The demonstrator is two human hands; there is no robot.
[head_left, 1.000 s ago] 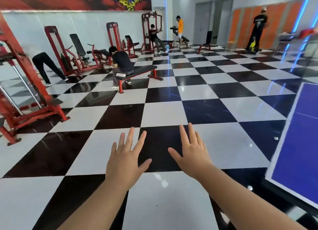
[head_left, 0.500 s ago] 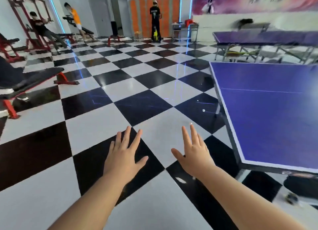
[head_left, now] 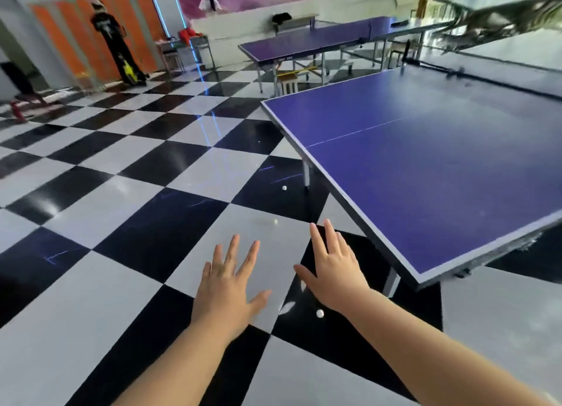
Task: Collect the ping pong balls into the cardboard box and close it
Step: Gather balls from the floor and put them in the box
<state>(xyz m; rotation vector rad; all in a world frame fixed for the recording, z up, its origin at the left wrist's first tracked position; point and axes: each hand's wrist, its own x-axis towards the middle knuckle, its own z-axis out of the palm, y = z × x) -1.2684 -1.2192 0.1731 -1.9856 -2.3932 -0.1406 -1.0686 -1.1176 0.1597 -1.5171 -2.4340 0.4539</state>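
Note:
Three white ping pong balls lie on the black-and-white tiled floor: one (head_left: 320,313) just below my right wrist, one (head_left: 275,222) ahead of my fingertips, one (head_left: 284,188) by the table leg. A tiny white speck (head_left: 259,142) sits farther off. My left hand (head_left: 228,287) and my right hand (head_left: 333,268) are held out in front of me, palms down, fingers spread, holding nothing. No cardboard box is in view.
A blue ping pong table (head_left: 425,168) fills the right side, its corner close to my right arm. A second table (head_left: 304,42) stands behind it. A person (head_left: 112,40) stands by orange lockers at the far left. Checkered floor (head_left: 106,198) stretches left.
My view has swung right, from the gym machines to the ping pong tables. The balls on the floor came into sight. Both hands stayed spread and empty.

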